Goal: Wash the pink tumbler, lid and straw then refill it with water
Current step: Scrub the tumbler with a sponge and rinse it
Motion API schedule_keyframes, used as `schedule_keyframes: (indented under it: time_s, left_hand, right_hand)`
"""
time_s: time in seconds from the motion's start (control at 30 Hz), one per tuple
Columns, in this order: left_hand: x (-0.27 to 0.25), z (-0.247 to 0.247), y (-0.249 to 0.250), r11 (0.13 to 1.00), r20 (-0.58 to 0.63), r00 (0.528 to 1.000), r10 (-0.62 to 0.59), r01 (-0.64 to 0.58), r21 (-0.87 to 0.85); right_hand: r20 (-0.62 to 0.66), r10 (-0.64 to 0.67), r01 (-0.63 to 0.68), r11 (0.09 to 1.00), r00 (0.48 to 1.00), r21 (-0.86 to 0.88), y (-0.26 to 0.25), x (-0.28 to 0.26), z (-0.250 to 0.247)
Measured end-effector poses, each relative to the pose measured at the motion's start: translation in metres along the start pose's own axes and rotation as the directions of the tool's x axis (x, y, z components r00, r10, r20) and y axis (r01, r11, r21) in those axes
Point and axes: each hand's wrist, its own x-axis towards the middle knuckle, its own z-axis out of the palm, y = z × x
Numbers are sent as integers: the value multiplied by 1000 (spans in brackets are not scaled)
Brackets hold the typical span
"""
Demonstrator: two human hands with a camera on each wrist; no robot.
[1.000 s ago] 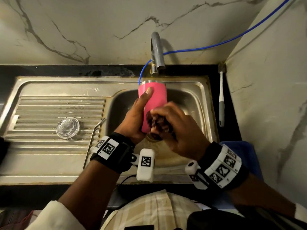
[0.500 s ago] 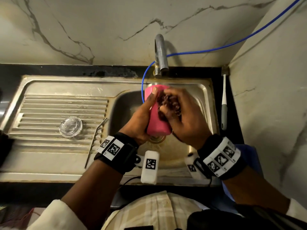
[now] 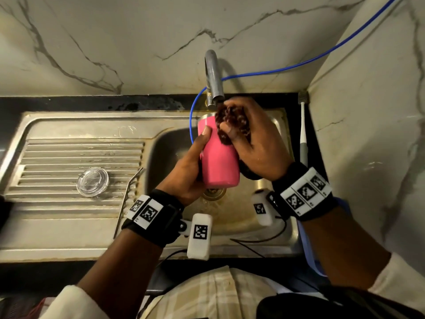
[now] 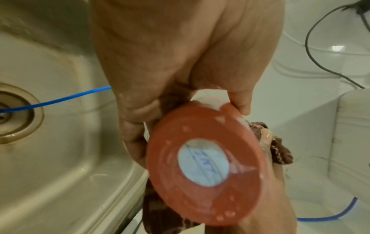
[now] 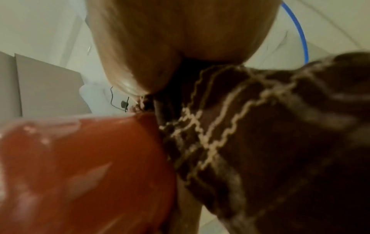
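Two hands work over the sink basin (image 3: 165, 153). The left hand (image 3: 186, 178) holds the pink tumbler (image 3: 218, 157), its grip wrapped round the lower body with the thumb lying up the near side; the tumbler's base points toward the person and its steel rim sits just under the tap spout (image 3: 213, 74). In the left wrist view the base carries a round pale sticker (image 4: 203, 162) and streaks of suds. The right hand (image 3: 257, 143) closes its grip on a dark brown scrubbing cloth (image 3: 232, 125) with pale wavy stitching, pressed against the tumbler's upper side near the rim; more of the cloth hangs below the palm. A thin blue hose (image 3: 299, 65) runs from the right wall, past the tap, and down into the basin.

On the ribbed drainboard (image 3: 69, 157) to the left, the clear lid (image 3: 92, 181) lies flat, well apart from the tumbler. The bent metal straw (image 3: 127, 194) lies along the drainboard's edge, between lid and basin. A white-and-grey brush (image 3: 303, 134) lies on the black bench by the right wall.
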Motion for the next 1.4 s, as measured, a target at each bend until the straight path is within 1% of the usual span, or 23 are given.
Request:
schedule_keyframes:
  time_s: [0.07, 0.13, 0.2, 0.27, 0.37, 0.43, 0.5, 0.57, 0.63, 0.7, 0.8, 0.93, 1.0, 1.1, 1.2, 1.23, 1.3, 1.4]
  left_hand:
    - [-2, -2, 1, 1000, 2, 1000, 9, -9, -10]
    - [-3, -3, 4, 998, 30, 999, 26, -24, -59]
    - [-3, -3, 10, 994, 29, 999, 27, -24, -107]
    - [-1, -6, 15, 996, 29, 999, 19, -16, -82]
    - [4, -15, 18, 999, -78, 997, 9, -12, -42]
    - [6, -16, 16, 999, -96, 995, 3, -7, -40]
    - [4, -11, 16, 999, -49, 999, 4, -6, -32]
    - [2, -5, 15, 1000, -12, 1000, -7, 7, -31]
    - [-1, 0, 13, 1000, -21, 1000, 8, -9, -23]
    - [-3, 0, 9, 1000, -4, 1000, 25, -25, -1]
    - [-6, -2, 4, 1000, -22, 1000, 5, -5, 14]
    - [-7, -10, 5, 999, -27, 1000, 14, -15, -28]
    - [-6, -9, 4, 998, -44, 999, 0, -3, -68]
    - [2, -14, 7, 998, -70, 997, -17, 12, -67]
    - [7, -21, 10, 996, -163, 986, -40, 28, -80]
    - [9, -23, 10, 996, -155, 987, -34, 22, -81]
    - [7, -20, 11, 998, -103, 995, -16, 9, -63]
    - [5, -11, 11, 999, -34, 999, -17, 15, -38]
  right_hand:
    - [-32, -6, 6, 1000, 999, -9, -3, 8, 0]
    - [-32, -19, 18, 1000, 999, -14, -11, 4, 4]
    - [29, -31, 33, 999, 999, -38, -19, -9, 11]
    - [115, -62, 68, 996, 991, -52, -25, -30, 19]
    - [227, -142, 155, 987, 963, -41, -28, -58, 28]
    - [260, -178, 197, 979, 949, -48, -25, -64, 26]
    - [240, -174, 190, 981, 955, -45, -22, -58, 22]
    - [171, -129, 136, 990, 977, -31, -20, -45, 17]
    - [83, -65, 67, 998, 994, -20, -16, -27, 13]
    - [2, -12, 12, 1000, 1000, 14, -8, -9, 10]
    - [-51, 24, -21, 999, 998, 45, 2, 8, 9]
    - [-49, 21, -19, 999, 999, 34, -2, 0, 15]
    - [-6, 9, -9, 1000, 1000, 26, -10, -15, 18]
    - [118, -46, 49, 999, 992, -22, -22, -45, 27]
    - [268, -113, 121, 993, 957, -12, -25, -69, 30]
    - [287, -129, 137, 991, 949, -9, -23, -73, 29]
    - [273, -142, 147, 989, 951, 2, -19, -69, 25]
    - [144, -99, 99, 995, 985, 11, -12, -47, 19]
